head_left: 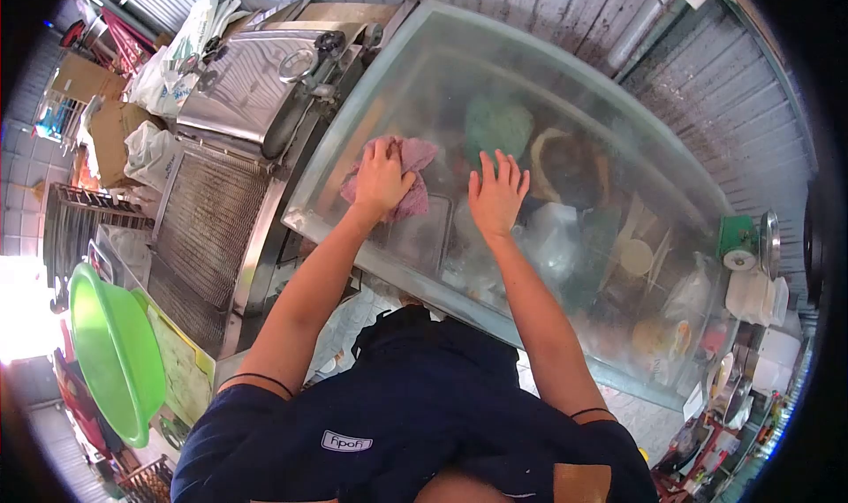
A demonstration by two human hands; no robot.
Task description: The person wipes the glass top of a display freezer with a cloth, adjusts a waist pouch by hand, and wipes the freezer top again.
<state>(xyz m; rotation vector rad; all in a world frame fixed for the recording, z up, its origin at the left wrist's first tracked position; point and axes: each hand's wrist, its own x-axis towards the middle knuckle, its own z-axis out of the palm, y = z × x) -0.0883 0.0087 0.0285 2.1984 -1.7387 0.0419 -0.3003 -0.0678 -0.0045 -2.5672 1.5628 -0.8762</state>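
A pinkish-purple cloth [415,158] lies bunched on the glass top of a display case [424,79]. My left hand [382,181] presses down on it, fingers over the fabric, near the case's left end. To the right, my right hand [499,194] rests on or just over the glass with its fingers spread, holding nothing. Beneath the cloudy glass I make out a green bundle [497,125], a clear plastic bag [552,238] and a rectangular tray [420,234], all blurred.
On the left stands a metal machine with a ridged conveyor [212,229]. A green basin [115,353] is tilted near it. At the case's right end are a green scale [738,241] and white foam boxes [753,297]. Corrugated metal walls [565,8] stand behind.
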